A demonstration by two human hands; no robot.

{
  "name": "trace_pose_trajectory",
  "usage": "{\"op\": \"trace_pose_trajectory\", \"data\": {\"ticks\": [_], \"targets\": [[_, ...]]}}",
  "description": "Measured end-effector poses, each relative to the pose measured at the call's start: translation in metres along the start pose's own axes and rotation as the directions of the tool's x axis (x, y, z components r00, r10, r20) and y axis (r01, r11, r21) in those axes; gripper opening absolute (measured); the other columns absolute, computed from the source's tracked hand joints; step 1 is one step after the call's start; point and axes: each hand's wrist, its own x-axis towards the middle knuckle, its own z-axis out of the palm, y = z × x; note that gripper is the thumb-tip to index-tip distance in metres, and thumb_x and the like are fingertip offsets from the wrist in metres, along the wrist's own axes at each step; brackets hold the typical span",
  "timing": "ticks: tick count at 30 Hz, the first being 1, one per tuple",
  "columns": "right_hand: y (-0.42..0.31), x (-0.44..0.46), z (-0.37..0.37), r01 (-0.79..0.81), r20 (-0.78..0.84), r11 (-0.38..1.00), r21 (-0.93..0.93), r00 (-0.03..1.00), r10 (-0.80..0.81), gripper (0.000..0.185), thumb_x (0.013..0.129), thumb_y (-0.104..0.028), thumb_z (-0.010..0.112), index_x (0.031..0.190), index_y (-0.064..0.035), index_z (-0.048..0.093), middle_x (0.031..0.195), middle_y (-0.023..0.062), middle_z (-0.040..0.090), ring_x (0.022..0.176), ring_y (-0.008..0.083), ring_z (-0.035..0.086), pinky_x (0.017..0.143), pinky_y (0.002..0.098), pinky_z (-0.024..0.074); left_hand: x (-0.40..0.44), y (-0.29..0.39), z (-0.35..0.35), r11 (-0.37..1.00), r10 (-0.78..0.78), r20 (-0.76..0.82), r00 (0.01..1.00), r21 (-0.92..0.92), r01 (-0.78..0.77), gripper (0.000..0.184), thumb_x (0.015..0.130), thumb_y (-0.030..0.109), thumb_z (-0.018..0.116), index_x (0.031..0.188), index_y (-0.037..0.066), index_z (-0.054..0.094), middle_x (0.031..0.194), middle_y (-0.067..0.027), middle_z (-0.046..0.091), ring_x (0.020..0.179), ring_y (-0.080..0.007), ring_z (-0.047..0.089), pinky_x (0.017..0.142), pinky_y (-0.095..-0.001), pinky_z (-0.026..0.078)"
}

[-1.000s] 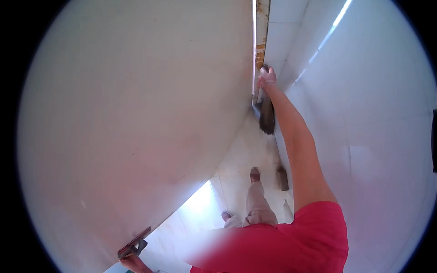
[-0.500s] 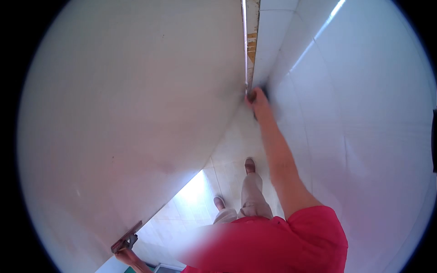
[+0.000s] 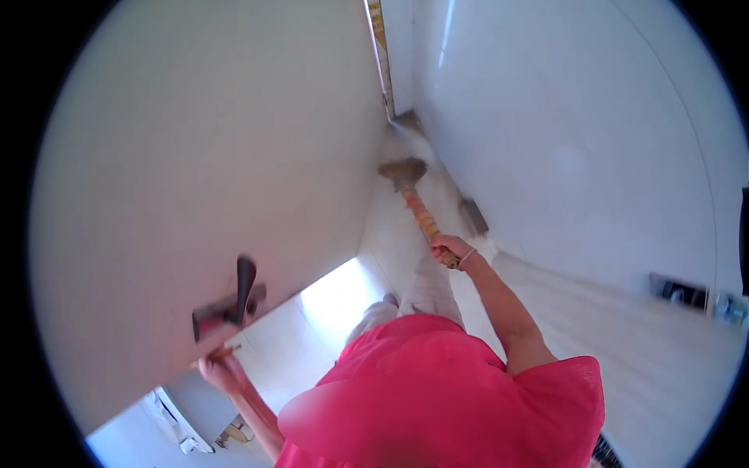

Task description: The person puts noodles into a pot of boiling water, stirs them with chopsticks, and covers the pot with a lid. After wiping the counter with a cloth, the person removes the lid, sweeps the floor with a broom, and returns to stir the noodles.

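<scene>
My right hand (image 3: 451, 251) is closed round the wrapped handle of a short brush (image 3: 403, 171), whose bristle end points away from me, above the floor. At the lower left, my left hand (image 3: 218, 370) is closed at the edge of the large pale door (image 3: 211, 171); a thin light-brown thing shows at its fingers, too blurred to name. Just above that hand, the dark door handle (image 3: 245, 288) sticks out from its plate.
A dark block (image 3: 473, 216) lies on the floor by the right wall (image 3: 562, 156). The door's hinge side (image 3: 388, 97) meets the corner ahead. A wall socket (image 3: 680, 292) is at the right. A white-edged object (image 3: 183, 421) stands at the lower left.
My right hand has come back from the corner toward my body with the brush, which now shows whole. My left hand has moved below the door handle. The view has shifted.
</scene>
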Motion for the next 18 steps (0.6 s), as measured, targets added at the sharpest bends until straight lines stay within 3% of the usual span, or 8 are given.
{"op": "trace_pose_trajectory", "data": {"ticks": [1, 3, 5, 7, 10, 14, 18], "targets": [[0.029, -0.03, 0.003, 0.026, -0.04, 0.997, -0.067, 0.999, -0.029, 0.015, 0.08, -0.009, 0.06, 0.086, 0.0024, 0.053, 0.07, 0.0073, 0.056, 0.055, 0.0138, 0.055, 0.047, 0.0271, 0.0483, 0.009, 0.001, 0.007, 0.997, 0.007, 0.036, 0.999, -0.083, -0.004, 0.022, 0.095, 0.007, 0.037, 0.102, -0.003, 0.054, 0.101, -0.0113, 0.059, 0.09, -0.0183, 0.058, 0.082, -0.028, 0.049], [0.078, -0.084, 0.005, 0.039, -0.107, 0.989, -0.144, 0.993, -0.055, 0.014, 0.081, -0.01, 0.06, 0.085, 0.0016, 0.053, 0.069, 0.0072, 0.056, 0.054, 0.0142, 0.055, 0.046, 0.0279, 0.0478, 0.016, 0.008, 0.024, 0.971, 0.011, 0.333, 0.943, -0.228, 0.069, 0.021, 0.096, 0.006, 0.035, 0.101, -0.001, 0.055, 0.101, -0.0111, 0.059, 0.094, -0.0182, 0.058, 0.087, -0.0295, 0.048], [0.13, -0.133, 0.023, 0.032, -0.178, 0.985, -0.171, 0.982, -0.062, 0.014, 0.081, -0.011, 0.061, 0.086, 0.0, 0.053, 0.068, 0.0074, 0.056, 0.053, 0.0143, 0.054, 0.045, 0.0283, 0.0476, 0.013, 0.027, 0.056, 0.972, -0.069, 0.189, 0.98, -0.209, 0.109, 0.017, 0.094, 0.004, 0.039, 0.091, 0.0, 0.055, 0.096, -0.01, 0.059, 0.094, -0.0163, 0.057, 0.095, -0.0341, 0.044], [0.194, -0.17, 0.039, 0.02, -0.219, 0.977, -0.211, 0.973, -0.067, 0.014, 0.083, -0.012, 0.06, 0.088, -0.0011, 0.053, 0.068, 0.0078, 0.057, 0.054, 0.0132, 0.055, 0.045, 0.0281, 0.0477, 0.02, 0.028, 0.043, 0.975, -0.032, 0.335, 0.942, -0.195, 0.103, 0.019, 0.094, 0.003, 0.039, 0.105, -0.001, 0.054, 0.104, -0.0112, 0.058, 0.1, -0.0179, 0.057, 0.096, -0.0329, 0.044], [0.266, -0.221, 0.077, -0.028, -0.319, 0.967, -0.254, 0.946, -0.056, 0.016, 0.084, -0.015, 0.06, 0.089, -0.0015, 0.053, 0.067, 0.0076, 0.057, 0.053, 0.0131, 0.055, 0.045, 0.0279, 0.0479, 0.017, 0.039, 0.061, 0.99, -0.07, 0.333, 0.94, -0.089, 0.105, 0.034, 0.094, 0.001, 0.039, 0.127, -0.002, 0.044, 0.118, -0.0139, 0.054, 0.113, -0.0215, 0.053, 0.102, -0.0343, 0.041], [0.371, -0.262, 0.099, -0.095, -0.464, 0.974, -0.204, 0.886, -0.011, 0.021, 0.086, -0.021, 0.058, 0.086, -0.001, 0.054, 0.065, 0.0079, 0.058, 0.05, 0.0144, 0.056, 0.045, 0.0286, 0.0477, 0.015, 0.046, 0.062, 0.997, -0.016, 0.506, 0.862, -0.059, 0.053, 0.036, 0.095, 0.004, 0.039, 0.129, -0.005, 0.041, 0.127, -0.0172, 0.048, 0.121, -0.0247, 0.046, 0.107, -0.0351, 0.036], [0.491, -0.275, 0.115, -0.015, -0.555, 0.965, -0.261, 0.82, -0.137, 0.023, 0.086, -0.022, 0.056, 0.079, -0.0006, 0.054, 0.061, 0.0091, 0.058, 0.05, 0.0152, 0.057, 0.044, 0.03, 0.0471, 0.015, 0.04, 0.058, 0.991, 0.003, 0.581, 0.814, -0.113, 0.076, 0.035, 0.093, 0.005, 0.043, 0.127, -0.006, 0.043, 0.128, -0.0183, 0.048, 0.119, -0.0234, 0.048, 0.105, -0.0334, 0.037]]}}
